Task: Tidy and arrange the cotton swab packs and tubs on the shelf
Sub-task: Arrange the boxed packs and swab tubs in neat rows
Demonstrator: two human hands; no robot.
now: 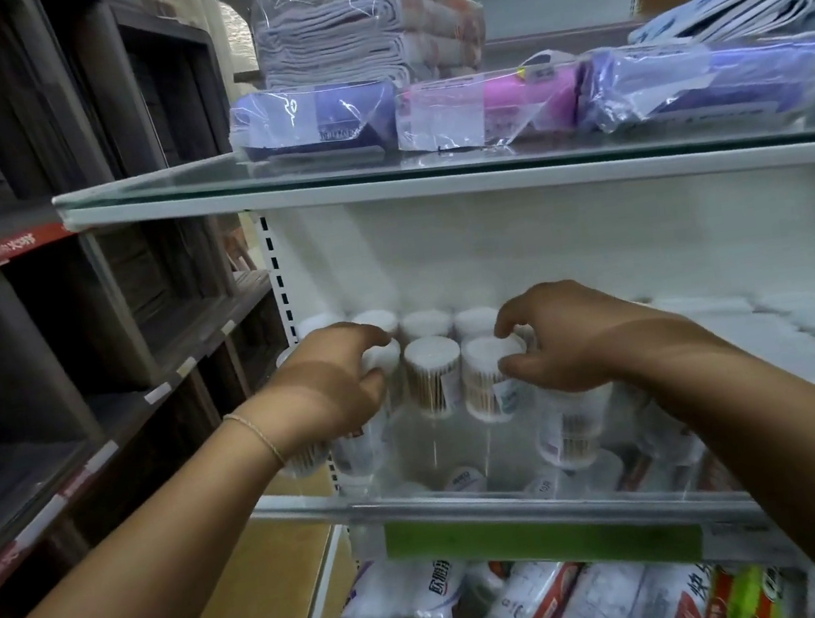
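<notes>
Both hands are reaching in over the middle glass shelf (523,493). Left hand (331,378) has its fingers curled round the left tub (383,358) of cotton swabs, so most of that tub is hidden behind the hand. Right hand (560,340) pinches the right tub (490,383) near its top, forefinger up on the rim and thumb pressed on the side.

Between them stands the middle tub (433,383), upright, with neither hand touching it, just beside both neighbours. Behind those three there's a back row of tubs (425,324), close to the white back panel. A few front tubs (566,430) stand nearer the shelf edge under the wrists, kinda blurry. Off to the right on the same shelf lie white packs (771,328), too smeared to read.

Other stuff: thin bracelet (255,430) on the left wrist, green strip (540,543) along the shelf front. Upper shelf (275,183) carries a pink pack (487,106) with purple ones either side, all bagged, plus folded towels (342,27) in a clear bag. Lower packs (533,613) sit on the shelf underneath. Dark wooden shelving (80,279) is on the left.
</notes>
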